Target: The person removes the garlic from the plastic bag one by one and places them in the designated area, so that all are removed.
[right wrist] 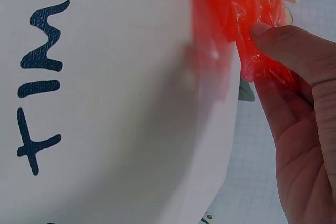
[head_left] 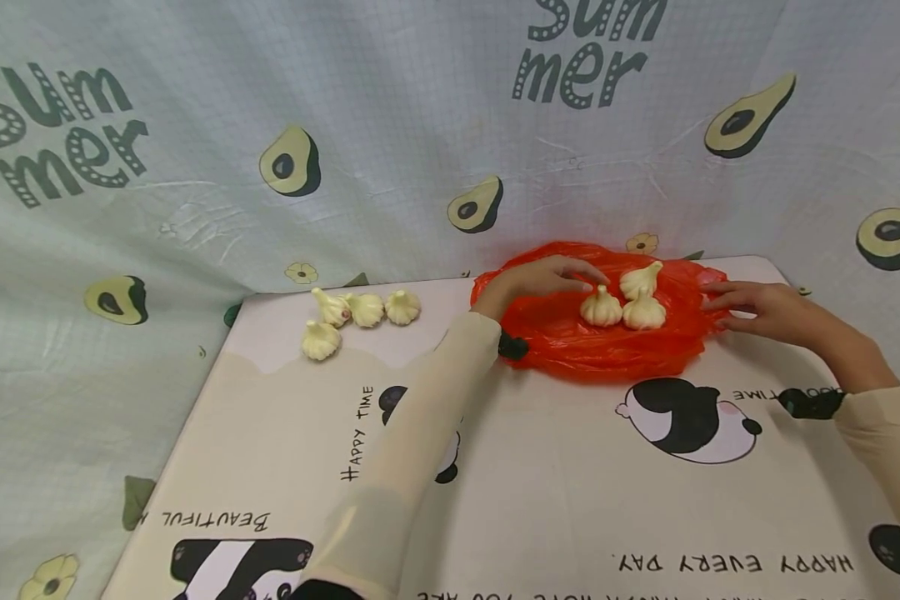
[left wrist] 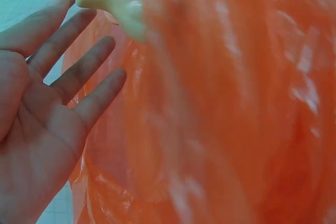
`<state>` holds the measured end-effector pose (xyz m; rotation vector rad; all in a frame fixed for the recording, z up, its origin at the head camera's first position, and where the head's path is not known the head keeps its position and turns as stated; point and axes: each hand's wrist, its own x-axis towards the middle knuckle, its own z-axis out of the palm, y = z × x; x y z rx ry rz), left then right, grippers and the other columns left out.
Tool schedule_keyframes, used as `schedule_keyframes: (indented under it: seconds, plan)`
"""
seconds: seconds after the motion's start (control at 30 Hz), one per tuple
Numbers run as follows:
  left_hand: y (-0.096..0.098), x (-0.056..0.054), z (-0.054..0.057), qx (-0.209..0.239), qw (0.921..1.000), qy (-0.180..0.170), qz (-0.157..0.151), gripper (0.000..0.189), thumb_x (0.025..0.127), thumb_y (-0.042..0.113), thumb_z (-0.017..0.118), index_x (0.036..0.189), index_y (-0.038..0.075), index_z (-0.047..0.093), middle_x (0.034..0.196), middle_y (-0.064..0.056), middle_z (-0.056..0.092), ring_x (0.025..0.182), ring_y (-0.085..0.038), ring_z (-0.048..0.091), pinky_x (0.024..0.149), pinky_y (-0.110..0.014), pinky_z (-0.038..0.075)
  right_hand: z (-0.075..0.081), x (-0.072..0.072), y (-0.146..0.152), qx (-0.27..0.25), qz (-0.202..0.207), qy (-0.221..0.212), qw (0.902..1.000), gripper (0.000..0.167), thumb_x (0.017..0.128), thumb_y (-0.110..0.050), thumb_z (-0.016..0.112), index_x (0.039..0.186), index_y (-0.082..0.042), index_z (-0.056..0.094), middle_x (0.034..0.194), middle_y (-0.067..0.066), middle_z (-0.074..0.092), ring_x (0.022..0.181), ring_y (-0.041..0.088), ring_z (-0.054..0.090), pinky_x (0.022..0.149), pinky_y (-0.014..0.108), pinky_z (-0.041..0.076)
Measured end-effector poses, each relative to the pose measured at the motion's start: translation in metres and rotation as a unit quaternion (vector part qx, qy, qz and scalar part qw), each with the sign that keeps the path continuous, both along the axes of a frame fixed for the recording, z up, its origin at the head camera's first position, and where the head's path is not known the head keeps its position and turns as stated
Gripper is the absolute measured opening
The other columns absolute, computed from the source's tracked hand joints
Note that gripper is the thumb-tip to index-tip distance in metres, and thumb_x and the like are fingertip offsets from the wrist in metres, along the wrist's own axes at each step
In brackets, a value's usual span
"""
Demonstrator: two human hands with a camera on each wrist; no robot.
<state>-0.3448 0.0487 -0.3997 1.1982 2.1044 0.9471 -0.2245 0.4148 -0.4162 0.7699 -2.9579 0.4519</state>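
Observation:
A red plastic bag point(head_left: 555, 337) lies spread at the back of the table with three garlic bulbs on it. My left hand point(head_left: 551, 277) reaches over the bag's left side, its fingertips right by the stem of the nearest garlic bulb point(head_left: 601, 307). In the left wrist view its fingers point(left wrist: 86, 72) are spread and fairly straight, and a garlic bulb point(left wrist: 123, 6) shows at the tips, partly hidden behind red plastic. My right hand point(head_left: 768, 310) is at the bag's right edge. Thumb and fingers of that hand point(right wrist: 299, 93) pinch a gathered fold of the bag point(right wrist: 252, 40).
Several more garlic bulbs point(head_left: 365, 309) sit in a loose group at the table's back left. The table point(head_left: 540, 483) has a pale cover printed with pandas and lettering. Behind it hangs a curtain point(head_left: 390, 125) with avocado prints, right at the back edge.

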Motion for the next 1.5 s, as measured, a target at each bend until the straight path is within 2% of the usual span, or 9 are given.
schedule_keyframes:
  seconds: [0.2, 0.37, 0.7, 0.93, 1.03, 1.17, 1.27, 1.33, 1.5]
  plan:
    - [0.0, 0.005, 0.011, 0.032, 0.9978, -0.059, 0.002, 0.036, 0.105, 0.009, 0.053, 0.14, 0.001, 0.059, 0.142, -0.009, 0.059, 0.133, -0.015, 0.047, 0.106, -0.018, 0.041, -0.001, 0.001, 0.0, -0.011, 0.001, 0.007, 0.9999, 0.031, 0.078, -0.004, 0.085, 0.109, -0.006, 0.078, 0.13, 0.02, 0.066, 0.113, 0.041, 0.059, 0.084, 0.003, 0.039]
    - [0.0, 0.01, 0.016, 0.042, 0.9957, -0.081, 0.011, 0.037, 0.103, 0.006, 0.055, 0.139, -0.002, 0.059, 0.142, -0.011, 0.059, 0.133, -0.016, 0.047, 0.104, -0.019, 0.044, -0.001, 0.001, 0.0, -0.011, -0.004, -0.003, 0.9999, 0.032, 0.079, -0.004, 0.084, 0.11, -0.006, 0.078, 0.131, 0.021, 0.065, 0.116, 0.041, 0.059, 0.085, 0.008, 0.045]
    - [0.012, -0.005, -0.011, 0.017, 0.9985, -0.052, 0.006, 0.034, 0.102, 0.012, 0.061, 0.135, 0.007, 0.066, 0.135, -0.003, 0.065, 0.127, -0.011, 0.051, 0.102, -0.018, 0.044, -0.003, -0.001, 0.001, -0.006, 0.006, -0.019, 0.9998, 0.032, 0.083, -0.006, 0.082, 0.114, -0.005, 0.076, 0.132, 0.024, 0.064, 0.117, 0.042, 0.058, 0.085, 0.01, 0.047]
    - [0.017, -0.01, -0.006, 0.008, 0.9994, -0.03, -0.016, 0.027, 0.099, 0.016, 0.067, 0.124, 0.008, 0.073, 0.122, 0.0, 0.07, 0.117, -0.011, 0.056, 0.099, -0.018, 0.046, -0.006, -0.001, -0.001, -0.016, 0.01, -0.007, 0.9998, 0.029, 0.08, -0.004, 0.083, 0.109, -0.005, 0.078, 0.128, 0.023, 0.066, 0.116, 0.043, 0.059, 0.085, 0.011, 0.049]
    - [0.018, -0.012, -0.003, -0.003, 0.9992, -0.024, -0.03, 0.025, 0.098, 0.014, 0.068, 0.121, 0.008, 0.074, 0.12, -0.001, 0.071, 0.115, -0.011, 0.057, 0.099, -0.018, 0.047, -0.007, -0.002, -0.002, -0.015, 0.009, -0.008, 0.9998, 0.029, 0.081, -0.004, 0.083, 0.109, -0.005, 0.078, 0.128, 0.023, 0.066, 0.116, 0.043, 0.059, 0.086, 0.02, 0.055]
    - [0.02, -0.017, 0.0, -0.032, 0.9981, -0.027, -0.045, 0.023, 0.098, 0.013, 0.067, 0.12, 0.007, 0.074, 0.121, -0.003, 0.069, 0.116, -0.013, 0.058, 0.098, -0.018, 0.048, -0.008, -0.002, -0.003, -0.018, 0.006, -0.019, 0.9996, 0.028, 0.082, -0.004, 0.082, 0.11, -0.005, 0.077, 0.13, 0.024, 0.065, 0.119, 0.045, 0.058, 0.088, 0.043, 0.058]
    - [0.022, -0.019, 0.002, -0.044, 0.9967, -0.028, -0.062, 0.023, 0.098, 0.012, 0.068, 0.12, 0.005, 0.073, 0.122, -0.005, 0.068, 0.117, -0.015, 0.058, 0.098, -0.02, 0.049, -0.008, -0.002, -0.004, -0.021, 0.006, -0.021, 0.9995, 0.029, 0.082, -0.003, 0.082, 0.111, -0.005, 0.077, 0.13, 0.024, 0.065, 0.12, 0.045, 0.058, 0.089, 0.047, 0.057]
    - [0.024, -0.02, 0.003, -0.049, 0.9957, -0.034, -0.071, 0.023, 0.098, 0.013, 0.068, 0.119, 0.006, 0.072, 0.123, -0.004, 0.067, 0.119, -0.016, 0.057, 0.099, -0.02, 0.049, -0.008, -0.001, -0.003, -0.023, 0.0, -0.025, 0.9994, 0.029, 0.082, -0.002, 0.082, 0.11, -0.005, 0.077, 0.13, 0.023, 0.065, 0.121, 0.045, 0.057, 0.089, 0.048, 0.057]
    - [0.026, -0.018, 0.002, -0.032, 0.9943, -0.053, -0.086, 0.018, 0.099, 0.011, 0.066, 0.115, 0.003, 0.069, 0.12, -0.006, 0.066, 0.12, -0.016, 0.057, 0.1, -0.021, 0.048, -0.009, -0.001, -0.003, -0.025, 0.004, -0.019, 0.9995, 0.028, 0.082, -0.003, 0.082, 0.11, -0.006, 0.077, 0.129, 0.023, 0.065, 0.12, 0.044, 0.059, 0.089, 0.032, 0.058]
